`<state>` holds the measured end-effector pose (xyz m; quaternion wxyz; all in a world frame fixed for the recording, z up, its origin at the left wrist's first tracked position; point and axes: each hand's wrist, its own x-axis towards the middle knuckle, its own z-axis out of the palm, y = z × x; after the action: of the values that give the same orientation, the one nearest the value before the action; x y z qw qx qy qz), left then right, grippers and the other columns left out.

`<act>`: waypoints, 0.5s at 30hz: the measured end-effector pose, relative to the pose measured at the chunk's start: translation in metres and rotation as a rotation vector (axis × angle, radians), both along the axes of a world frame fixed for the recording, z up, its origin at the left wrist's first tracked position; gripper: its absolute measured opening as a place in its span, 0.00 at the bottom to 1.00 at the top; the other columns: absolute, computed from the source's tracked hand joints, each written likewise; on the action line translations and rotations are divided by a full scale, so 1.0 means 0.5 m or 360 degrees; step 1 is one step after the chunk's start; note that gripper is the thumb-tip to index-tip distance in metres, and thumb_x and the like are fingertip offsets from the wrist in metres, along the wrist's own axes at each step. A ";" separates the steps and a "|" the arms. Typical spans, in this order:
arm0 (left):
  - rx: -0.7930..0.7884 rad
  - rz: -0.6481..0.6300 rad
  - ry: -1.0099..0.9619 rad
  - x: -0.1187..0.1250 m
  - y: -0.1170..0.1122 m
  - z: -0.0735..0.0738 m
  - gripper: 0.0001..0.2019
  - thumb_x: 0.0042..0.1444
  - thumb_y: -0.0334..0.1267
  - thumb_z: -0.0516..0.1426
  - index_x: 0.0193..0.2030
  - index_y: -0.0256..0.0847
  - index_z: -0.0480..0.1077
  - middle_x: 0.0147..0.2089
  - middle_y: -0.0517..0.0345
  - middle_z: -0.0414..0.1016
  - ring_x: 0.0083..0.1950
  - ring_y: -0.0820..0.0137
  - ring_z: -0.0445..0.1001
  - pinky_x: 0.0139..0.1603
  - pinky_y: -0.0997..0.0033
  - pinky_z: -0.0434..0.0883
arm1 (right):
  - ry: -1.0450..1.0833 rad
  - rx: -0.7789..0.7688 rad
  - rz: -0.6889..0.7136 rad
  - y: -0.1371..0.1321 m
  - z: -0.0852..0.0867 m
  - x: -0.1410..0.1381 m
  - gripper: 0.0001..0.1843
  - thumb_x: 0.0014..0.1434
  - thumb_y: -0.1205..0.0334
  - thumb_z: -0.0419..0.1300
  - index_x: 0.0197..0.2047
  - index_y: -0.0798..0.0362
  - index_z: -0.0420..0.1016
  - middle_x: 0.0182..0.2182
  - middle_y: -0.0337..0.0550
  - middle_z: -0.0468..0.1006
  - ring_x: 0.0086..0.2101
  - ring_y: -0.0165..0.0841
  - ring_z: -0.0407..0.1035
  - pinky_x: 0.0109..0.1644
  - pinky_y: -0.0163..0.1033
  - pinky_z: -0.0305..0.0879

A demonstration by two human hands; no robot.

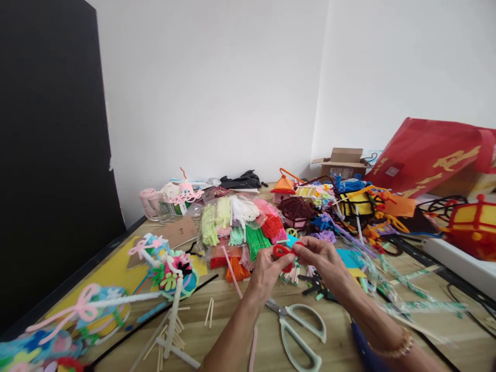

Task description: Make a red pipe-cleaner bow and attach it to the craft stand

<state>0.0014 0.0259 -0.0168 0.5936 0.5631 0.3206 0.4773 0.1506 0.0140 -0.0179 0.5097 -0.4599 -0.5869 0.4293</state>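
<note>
Pinching a looped red pipe cleaner between nearly closed fingertips of left hand and right hand. Probably handling light, soft and bendable, gripping best at the loop's base.

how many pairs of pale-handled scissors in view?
1: the scissors lie on the table, lower in the picture than the left hand and right hand. Other pairs may be hidden.

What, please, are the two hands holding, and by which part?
A looped, fuzzy red strand: left hand at its loops, right hand at its right side.
</note>
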 end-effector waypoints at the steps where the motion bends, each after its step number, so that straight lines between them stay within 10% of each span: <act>1: -0.0054 0.0009 -0.0071 0.000 0.001 0.000 0.12 0.41 0.43 0.64 0.22 0.36 0.71 0.21 0.62 0.66 0.24 0.76 0.60 0.29 0.74 0.59 | 0.0048 -0.0025 -0.0001 -0.002 0.002 -0.002 0.19 0.53 0.44 0.60 0.30 0.54 0.72 0.26 0.39 0.73 0.27 0.33 0.67 0.32 0.36 0.64; 15: -0.0190 0.0027 -0.0325 -0.006 0.000 0.003 0.11 0.36 0.38 0.69 0.21 0.35 0.72 0.23 0.63 0.70 0.25 0.77 0.64 0.31 0.76 0.61 | 0.0357 -0.0048 -0.0064 -0.009 0.017 -0.006 0.17 0.49 0.48 0.65 0.30 0.54 0.75 0.25 0.37 0.72 0.26 0.29 0.65 0.28 0.32 0.64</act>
<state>-0.0014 0.0257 -0.0155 0.6517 0.4724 0.2910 0.5172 0.1477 0.0094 -0.0095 0.5737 -0.4284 -0.5102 0.4765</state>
